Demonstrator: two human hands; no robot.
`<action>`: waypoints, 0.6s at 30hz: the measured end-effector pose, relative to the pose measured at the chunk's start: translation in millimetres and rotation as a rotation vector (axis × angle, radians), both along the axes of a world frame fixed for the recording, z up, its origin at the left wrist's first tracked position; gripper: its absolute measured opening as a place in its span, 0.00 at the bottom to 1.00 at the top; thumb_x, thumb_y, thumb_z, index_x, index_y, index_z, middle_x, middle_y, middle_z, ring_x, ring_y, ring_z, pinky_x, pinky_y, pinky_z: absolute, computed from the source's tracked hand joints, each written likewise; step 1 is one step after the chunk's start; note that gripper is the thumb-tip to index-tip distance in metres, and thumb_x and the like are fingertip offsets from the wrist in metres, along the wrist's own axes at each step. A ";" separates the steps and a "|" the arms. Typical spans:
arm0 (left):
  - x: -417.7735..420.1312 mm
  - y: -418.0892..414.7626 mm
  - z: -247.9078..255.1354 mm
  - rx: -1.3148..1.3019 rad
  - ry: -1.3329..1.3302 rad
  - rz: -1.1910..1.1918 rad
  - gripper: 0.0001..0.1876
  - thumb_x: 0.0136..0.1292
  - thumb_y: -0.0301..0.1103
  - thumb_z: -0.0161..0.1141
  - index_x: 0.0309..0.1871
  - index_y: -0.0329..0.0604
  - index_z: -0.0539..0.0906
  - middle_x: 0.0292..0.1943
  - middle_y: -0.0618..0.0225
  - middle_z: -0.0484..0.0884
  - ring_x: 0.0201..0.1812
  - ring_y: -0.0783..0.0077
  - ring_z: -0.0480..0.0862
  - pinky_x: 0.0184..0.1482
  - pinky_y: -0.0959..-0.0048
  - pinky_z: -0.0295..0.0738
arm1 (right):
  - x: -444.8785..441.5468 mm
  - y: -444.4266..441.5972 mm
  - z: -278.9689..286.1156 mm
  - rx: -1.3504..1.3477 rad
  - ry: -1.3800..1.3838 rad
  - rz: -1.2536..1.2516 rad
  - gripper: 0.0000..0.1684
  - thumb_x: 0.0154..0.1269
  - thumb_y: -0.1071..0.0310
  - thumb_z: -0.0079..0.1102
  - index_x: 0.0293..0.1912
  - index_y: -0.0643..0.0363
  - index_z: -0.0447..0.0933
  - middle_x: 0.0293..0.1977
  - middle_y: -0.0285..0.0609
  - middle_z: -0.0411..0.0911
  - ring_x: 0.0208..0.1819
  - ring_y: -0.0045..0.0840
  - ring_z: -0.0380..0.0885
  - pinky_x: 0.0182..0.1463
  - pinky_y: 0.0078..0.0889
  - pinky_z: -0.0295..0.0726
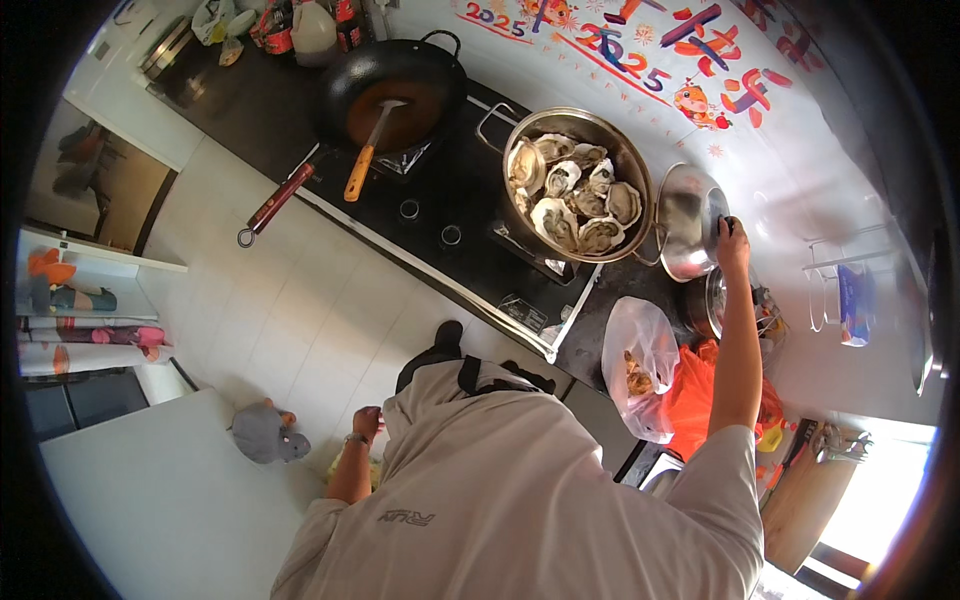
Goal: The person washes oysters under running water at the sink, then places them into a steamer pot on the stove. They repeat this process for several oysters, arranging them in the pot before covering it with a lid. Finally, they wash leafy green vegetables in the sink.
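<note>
My right hand [733,238] grips the knob of a shiny metal pot lid [686,225], which stands tilted between the wall and the steel pot. Several oysters in their shells [589,196] lie inside the wide two-handled pot [643,161] on the right side of the black gas stove [420,217]. Down by my side, my left hand [367,422] hangs with its fingers partly curled; whether it holds anything cannot be told. A black wok [337,94] with brown liquid and a wooden-handled metal spatula [361,169] sits at the stove's left.
A clear plastic bag [651,330] with brown food and a red bag [694,397] lie on the counter right of the stove. Behind them stands a smaller pot [701,304]. The wok's handle [281,199] juts over the counter edge. A grey plush toy [262,433] is at the lower left.
</note>
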State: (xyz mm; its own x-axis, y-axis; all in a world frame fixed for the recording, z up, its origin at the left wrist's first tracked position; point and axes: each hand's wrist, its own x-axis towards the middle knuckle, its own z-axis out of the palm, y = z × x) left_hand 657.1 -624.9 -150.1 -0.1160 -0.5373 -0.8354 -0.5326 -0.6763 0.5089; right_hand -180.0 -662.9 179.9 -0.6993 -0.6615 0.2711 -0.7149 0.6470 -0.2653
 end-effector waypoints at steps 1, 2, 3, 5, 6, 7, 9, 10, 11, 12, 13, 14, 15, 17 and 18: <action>-3.0 -12.5 0.2 0.015 0.004 0.070 0.15 0.70 0.39 0.50 0.46 0.39 0.83 0.36 0.65 0.87 0.27 0.72 0.84 0.26 0.71 0.79 | -4.0 1.4 -2.9 -0.019 -0.006 -0.008 0.24 0.75 0.53 0.49 0.55 0.64 0.76 0.48 0.62 0.80 0.52 0.55 0.78 0.57 0.49 0.75; -3.9 -22.4 2.2 0.008 0.007 0.129 0.15 0.70 0.40 0.51 0.47 0.38 0.83 0.37 0.64 0.87 0.27 0.72 0.85 0.27 0.71 0.79 | -8.5 6.5 -3.3 0.012 -0.059 -0.004 0.23 0.76 0.54 0.48 0.55 0.64 0.76 0.49 0.62 0.80 0.53 0.56 0.77 0.57 0.50 0.75; -8.4 -32.4 7.1 -0.002 0.018 0.197 0.16 0.70 0.40 0.52 0.47 0.38 0.83 0.38 0.64 0.88 0.28 0.72 0.85 0.27 0.71 0.80 | -14.2 6.8 -5.3 -0.005 -0.030 -0.003 0.24 0.76 0.54 0.48 0.55 0.64 0.76 0.49 0.63 0.80 0.53 0.56 0.77 0.57 0.50 0.75; -15.7 -43.0 7.6 -0.013 0.036 0.264 0.16 0.70 0.41 0.53 0.48 0.37 0.82 0.40 0.63 0.88 0.28 0.72 0.85 0.27 0.72 0.80 | -30.5 21.7 -10.3 -0.028 0.032 -0.018 0.24 0.76 0.54 0.47 0.55 0.64 0.76 0.50 0.63 0.79 0.53 0.56 0.77 0.58 0.50 0.75; -14.2 -45.8 7.2 -0.020 0.034 0.276 0.16 0.70 0.41 0.54 0.48 0.37 0.82 0.40 0.63 0.88 0.29 0.71 0.85 0.27 0.72 0.80 | -33.5 24.9 -10.7 -0.035 0.025 -0.073 0.24 0.77 0.54 0.45 0.55 0.64 0.76 0.49 0.62 0.79 0.54 0.56 0.77 0.58 0.50 0.75; -13.9 -47.9 6.3 -0.026 0.035 0.286 0.17 0.69 0.42 0.55 0.48 0.37 0.82 0.40 0.63 0.88 0.29 0.71 0.86 0.27 0.72 0.80 | -37.8 29.1 -8.2 -0.064 0.013 -0.054 0.24 0.77 0.53 0.44 0.55 0.64 0.76 0.49 0.62 0.79 0.54 0.56 0.77 0.57 0.49 0.75; -14.1 -48.0 3.2 -0.002 0.029 0.238 0.17 0.70 0.41 0.53 0.50 0.36 0.82 0.40 0.62 0.88 0.30 0.70 0.86 0.27 0.72 0.80 | -44.2 37.8 -0.2 -0.121 -0.006 -0.017 0.24 0.78 0.53 0.43 0.55 0.63 0.76 0.49 0.62 0.79 0.54 0.55 0.77 0.57 0.49 0.75; -9.8 -43.8 2.6 0.011 0.020 0.220 0.17 0.70 0.41 0.53 0.50 0.36 0.81 0.40 0.62 0.88 0.29 0.70 0.86 0.26 0.71 0.80 | -36.8 34.0 6.2 -0.133 0.001 -0.034 0.23 0.78 0.55 0.44 0.55 0.64 0.76 0.48 0.61 0.80 0.53 0.55 0.77 0.57 0.48 0.75; -5.0 -37.8 2.4 0.024 0.013 0.200 0.17 0.71 0.41 0.53 0.50 0.36 0.81 0.40 0.62 0.88 0.29 0.70 0.86 0.26 0.71 0.80 | -30.5 29.4 15.2 -0.151 -0.003 0.010 0.23 0.78 0.55 0.44 0.54 0.64 0.76 0.48 0.61 0.80 0.52 0.55 0.77 0.56 0.48 0.75; 8.7 -32.4 -13.7 0.024 0.012 0.056 0.16 0.71 0.40 0.52 0.50 0.37 0.81 0.39 0.62 0.88 0.29 0.69 0.86 0.26 0.71 0.79 | -26.5 33.2 25.1 -0.168 -0.007 0.040 0.22 0.78 0.56 0.44 0.54 0.64 0.76 0.48 0.60 0.80 0.52 0.55 0.77 0.56 0.48 0.75; 11.5 -27.0 -19.7 -0.022 -0.014 -0.076 0.16 0.71 0.41 0.51 0.49 0.39 0.81 0.38 0.63 0.88 0.26 0.69 0.85 0.25 0.70 0.79 | -20.1 33.2 37.5 -0.186 -0.003 0.075 0.22 0.78 0.56 0.44 0.53 0.65 0.77 0.48 0.60 0.80 0.51 0.55 0.77 0.56 0.48 0.75; 15.3 -18.6 -23.4 0.049 -0.024 0.000 0.15 0.72 0.41 0.51 0.49 0.39 0.81 0.36 0.64 0.87 0.25 0.70 0.84 0.25 0.70 0.78 | -4.0 25.9 48.6 -0.242 0.140 0.158 0.20 0.77 0.59 0.48 0.52 0.65 0.77 0.46 0.59 0.80 0.49 0.54 0.78 0.54 0.47 0.76; 18.1 -13.7 -25.5 0.120 -0.036 0.077 0.15 0.72 0.41 0.51 0.49 0.40 0.81 0.35 0.65 0.87 0.23 0.70 0.83 0.24 0.71 0.78 | 17.4 14.7 64.9 -0.235 0.162 0.193 0.19 0.76 0.59 0.49 0.52 0.65 0.77 0.46 0.58 0.80 0.49 0.54 0.79 0.53 0.47 0.76; 18.7 -9.3 -23.9 0.154 -0.057 -0.021 0.13 0.72 0.40 0.51 0.49 0.43 0.81 0.36 0.67 0.86 0.25 0.70 0.81 0.27 0.68 0.76 | 70.5 -16.6 105.7 -0.222 0.208 0.265 0.17 0.75 0.60 0.52 0.51 0.64 0.78 0.44 0.57 0.81 0.48 0.52 0.79 0.52 0.46 0.77; 23.8 -6.8 -31.2 0.166 -0.065 -0.050 0.13 0.72 0.40 0.51 0.50 0.44 0.81 0.38 0.67 0.85 0.26 0.70 0.80 0.28 0.66 0.76 | 96.6 -30.2 122.2 -0.182 0.180 0.279 0.17 0.74 0.60 0.55 0.51 0.63 0.78 0.44 0.56 0.81 0.46 0.51 0.80 0.50 0.45 0.78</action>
